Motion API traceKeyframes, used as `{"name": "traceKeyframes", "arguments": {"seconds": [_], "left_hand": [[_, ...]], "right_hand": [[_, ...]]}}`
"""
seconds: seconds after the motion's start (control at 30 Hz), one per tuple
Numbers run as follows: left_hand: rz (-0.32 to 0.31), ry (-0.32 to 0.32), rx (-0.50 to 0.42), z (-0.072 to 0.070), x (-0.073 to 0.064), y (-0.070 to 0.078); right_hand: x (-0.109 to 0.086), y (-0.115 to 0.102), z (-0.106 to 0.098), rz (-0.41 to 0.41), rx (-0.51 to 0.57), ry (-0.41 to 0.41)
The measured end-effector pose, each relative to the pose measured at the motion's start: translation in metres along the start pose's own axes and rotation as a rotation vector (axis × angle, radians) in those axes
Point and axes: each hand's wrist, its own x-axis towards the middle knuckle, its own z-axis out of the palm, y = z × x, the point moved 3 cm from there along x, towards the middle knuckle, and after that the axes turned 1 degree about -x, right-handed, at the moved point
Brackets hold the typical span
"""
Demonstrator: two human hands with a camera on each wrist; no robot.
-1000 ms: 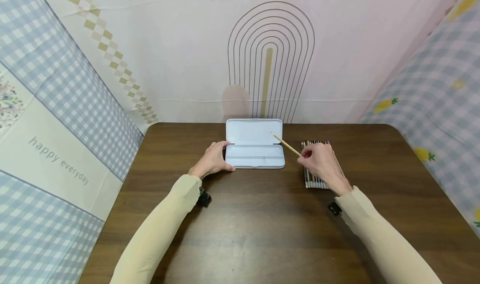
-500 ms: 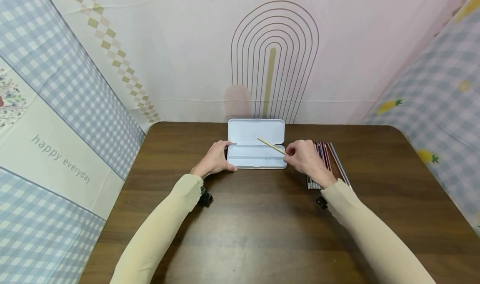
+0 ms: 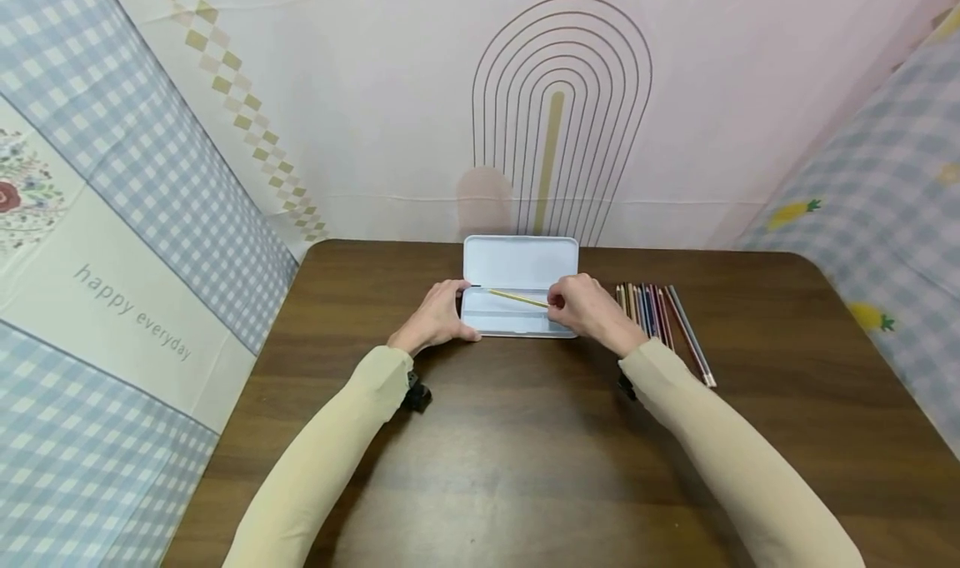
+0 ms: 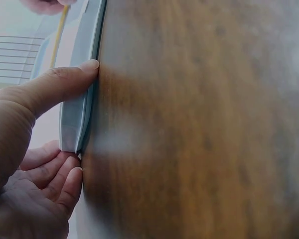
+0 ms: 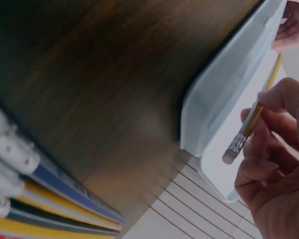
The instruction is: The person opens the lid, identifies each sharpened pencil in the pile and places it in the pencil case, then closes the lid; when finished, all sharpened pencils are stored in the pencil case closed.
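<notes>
A pale blue pencil case (image 3: 521, 260) lies with its lid raised toward the back of the table. My left hand (image 3: 435, 316) holds its left end, thumb (image 4: 72, 84) along the front side and fingers round the end. Between thumb and fingers of my right hand (image 3: 592, 308) is a yellow pencil (image 3: 516, 298), pinched near its eraser end (image 5: 234, 149). The pencil lies nearly level over the case's long rear compartment, its tip pointing left. Whether it touches the case floor I cannot tell.
Several colored pencils (image 3: 690, 335) with eraser ends lie side by side to the right of the case, some partly behind the right wrist. The brown wooden table (image 3: 487, 451) meets a patterned cloth backdrop (image 3: 390, 135) at the back.
My right hand has carried the yellow pencil left from the loose pencils and lowered it over the case. The left hand keeps its hold on the case's left end.
</notes>
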Motion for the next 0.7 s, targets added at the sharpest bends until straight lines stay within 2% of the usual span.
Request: {"name": "traceKeyframes", "arguments": {"seconds": [0.37,0.53,0.7], "left_hand": [[-0.001,0.007,-0.006,0.004,0.003,-0.003],[-0.007,0.000,-0.011,0.004,0.003,-0.003],[-0.016,-0.003,-0.017,0.002,0.002,-0.003]], "right_hand": [[0.020,0.002,0.016,-0.164,-0.049,-0.047],[0.024,0.001,0.017,-0.197,-0.046,-0.065],[0.029,0.001,0.016,-0.192,-0.051,-0.129]]}}
